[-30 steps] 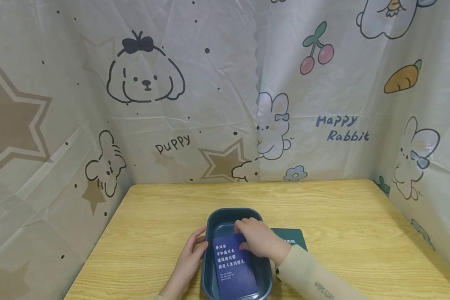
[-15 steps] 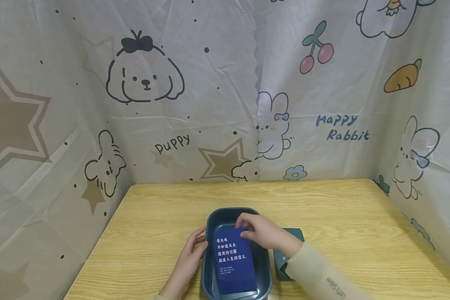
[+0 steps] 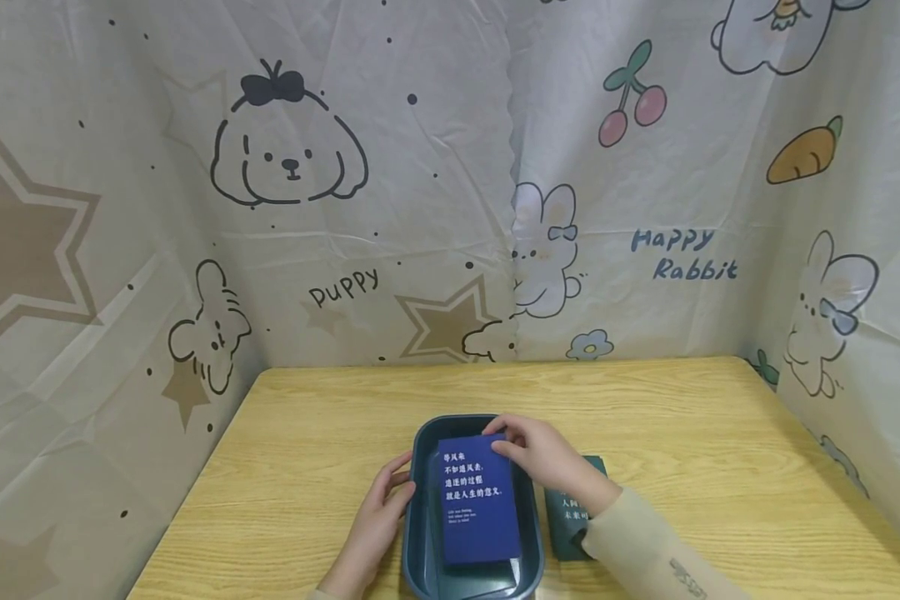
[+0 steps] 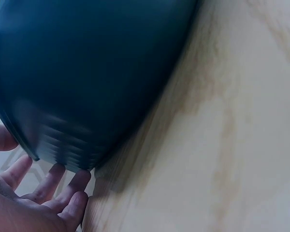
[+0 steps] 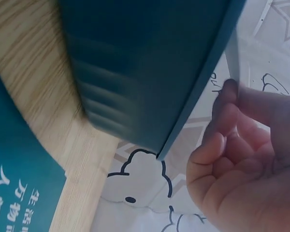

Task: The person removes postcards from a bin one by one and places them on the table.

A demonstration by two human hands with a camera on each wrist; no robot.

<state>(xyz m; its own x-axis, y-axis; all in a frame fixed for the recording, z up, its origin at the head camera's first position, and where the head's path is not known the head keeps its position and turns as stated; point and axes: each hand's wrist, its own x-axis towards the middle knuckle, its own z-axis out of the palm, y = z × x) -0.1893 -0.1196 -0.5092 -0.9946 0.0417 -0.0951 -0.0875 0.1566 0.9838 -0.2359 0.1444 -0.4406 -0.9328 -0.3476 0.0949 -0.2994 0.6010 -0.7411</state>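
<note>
A dark teal plastic basin (image 3: 414, 533) stands near the front of the table. My left hand (image 3: 378, 512) touches its left outer side; in the left wrist view the fingertips (image 4: 79, 181) rest against the wall, spread and fairly straight. My right hand (image 3: 536, 450) pinches a blue notebook (image 3: 480, 508) with white writing by its top right corner, between thumb and fingers. The notebook is over the basin, its lower end lower than the held end. In the right wrist view its thin pale edge (image 5: 233, 63) shows at the fingertips. Dark green shows beneath it; I cannot tell what that is.
A green notebook (image 3: 570, 533) with white writing lies on the wooden table (image 3: 330, 425) right of the basin, partly hidden by the right hand and sleeve (image 3: 637, 533). A printed cloth (image 3: 435, 167) hangs behind and on both sides.
My right hand has lifted the blue notebook and moved it away from me and slightly right. More of the green notebook on the table shows. The left hand has stayed in place.
</note>
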